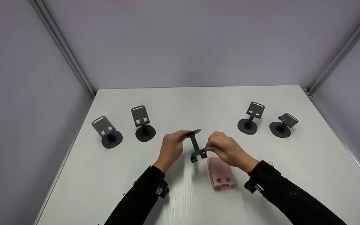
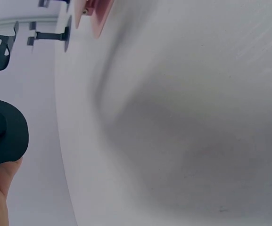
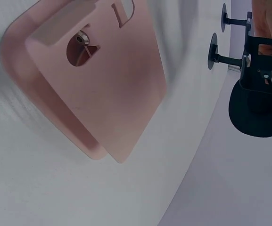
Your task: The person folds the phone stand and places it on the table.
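Observation:
Both hands hold one black phone stand in the air above the middle of the table. The left hand pinches its round base at the edge, thumb and fingers on either side. At the other end, the right hand pinches the slotted plate with its small hooked lips. A short arm joins base and plate. Just below the right hand lies a pink phone stand, folded nearly flat on the table; its plate sits over its base in the right wrist view.
Two black phone stands stand on the white table at left. Another two stand at right, the outermost tilted lower. Pale walls rise behind and at both sides.

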The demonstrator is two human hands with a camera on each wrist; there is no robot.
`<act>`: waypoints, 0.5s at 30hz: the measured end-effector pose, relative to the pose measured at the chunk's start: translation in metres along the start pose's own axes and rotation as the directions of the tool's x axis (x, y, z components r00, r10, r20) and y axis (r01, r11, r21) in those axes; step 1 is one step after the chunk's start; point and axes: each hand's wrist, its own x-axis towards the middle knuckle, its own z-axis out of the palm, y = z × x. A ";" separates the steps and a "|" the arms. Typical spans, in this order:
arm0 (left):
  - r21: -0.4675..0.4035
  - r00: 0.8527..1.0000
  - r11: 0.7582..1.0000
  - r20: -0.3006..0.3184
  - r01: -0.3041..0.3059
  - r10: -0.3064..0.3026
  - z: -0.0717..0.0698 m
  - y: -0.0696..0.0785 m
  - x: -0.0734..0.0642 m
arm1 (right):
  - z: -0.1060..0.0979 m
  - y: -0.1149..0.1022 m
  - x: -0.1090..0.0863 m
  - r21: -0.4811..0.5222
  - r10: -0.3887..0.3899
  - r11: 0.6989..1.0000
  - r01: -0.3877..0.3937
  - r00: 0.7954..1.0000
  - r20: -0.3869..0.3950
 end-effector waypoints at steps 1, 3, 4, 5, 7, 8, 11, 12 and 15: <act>0.005 1.000 1.000 -0.007 -0.005 0.005 0.000 0.001 0.000 | 0.000 0.000 0.000 -0.001 0.001 1.000 -0.001 1.000 -0.001; 0.015 1.000 1.000 -0.020 -0.021 0.022 -0.001 0.003 0.000 | 0.000 -0.001 0.001 -0.001 0.002 1.000 -0.002 1.000 -0.004; 0.018 0.999 0.999 -0.026 -0.032 0.032 -0.001 0.003 0.000 | 0.000 -0.001 0.001 -0.002 0.001 1.000 -0.001 1.000 -0.004; 0.025 0.999 0.999 -0.032 -0.042 0.043 -0.001 0.003 -0.001 | 0.001 0.000 0.001 -0.002 -0.003 1.000 0.003 1.000 -0.006; 0.044 0.997 0.997 -0.043 -0.067 0.069 -0.002 0.004 -0.001 | 0.002 0.000 0.001 -0.003 -0.003 1.000 0.003 1.000 -0.007; 0.050 0.996 0.996 -0.046 -0.077 0.079 -0.002 0.005 -0.001 | 0.002 0.000 0.001 -0.002 -0.001 1.000 0.001 1.000 -0.007; 0.070 0.993 0.992 -0.051 -0.104 0.108 -0.002 0.006 -0.002 | 0.003 0.000 0.000 -0.005 0.011 1.000 -0.011 1.000 -0.014; 0.076 0.992 0.991 -0.052 -0.113 0.117 -0.002 0.006 -0.002 | 0.004 0.001 0.000 -0.008 0.016 1.000 -0.017 1.000 -0.016; 0.085 0.988 0.986 -0.056 -0.141 0.146 -0.002 0.007 -0.002 | 0.005 0.001 0.000 -0.022 0.030 0.999 -0.030 0.999 -0.026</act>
